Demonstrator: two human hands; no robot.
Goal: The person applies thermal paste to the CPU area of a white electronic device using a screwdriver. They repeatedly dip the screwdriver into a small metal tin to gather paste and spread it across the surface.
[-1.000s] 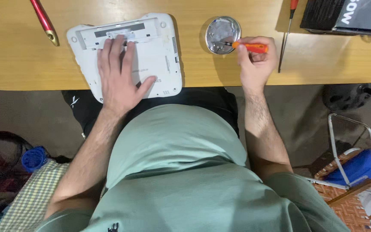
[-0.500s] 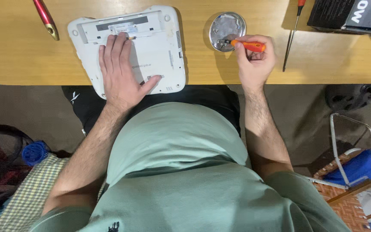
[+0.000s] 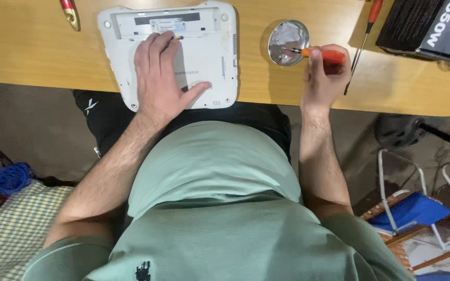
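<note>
Now, L hand [image 3: 160, 78] flat on white laptop [image 3: 214, 47], R hand [image 3: 324, 78] w/ orange screwdriver [image 3: 325, 54]

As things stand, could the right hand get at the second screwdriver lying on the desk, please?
Probably yes: the second screwdriver lies just beside the right hand with bare desk between, though that hand already holds an orange screwdriver.

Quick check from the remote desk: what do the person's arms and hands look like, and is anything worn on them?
Both forearms are bare and hairy. The left hand and right hand wear no gloves; no rings, watch or bands are visible. Short sage-green T-shirt sleeves cover only the upper arms, matching the shirt. No cables or markings show on either arm.
</note>
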